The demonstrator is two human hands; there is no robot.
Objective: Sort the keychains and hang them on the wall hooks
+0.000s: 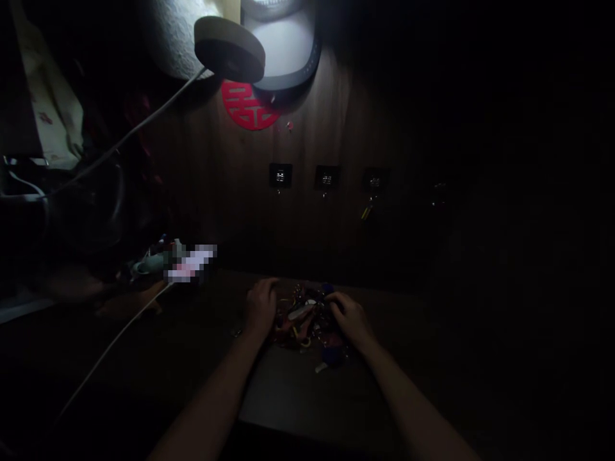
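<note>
- Heap of small items (300,314): on table (288,390), between hands.
- Left hand (261,308), right hand (350,319): half-curled at heap's edges; grip on anything, cannot tell.
- Progress: seemingly early; most pieces jumbled together.

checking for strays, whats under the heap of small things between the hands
The heap seems to rest on the dark tabletop, which shows in front of it, with the left hand and right hand at its sides. Whatever lies directly beneath is covered, so I can't tell.

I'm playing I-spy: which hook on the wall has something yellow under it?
The third hook from the left: a yellow strip hangs there, while none shows under the others.
</note>
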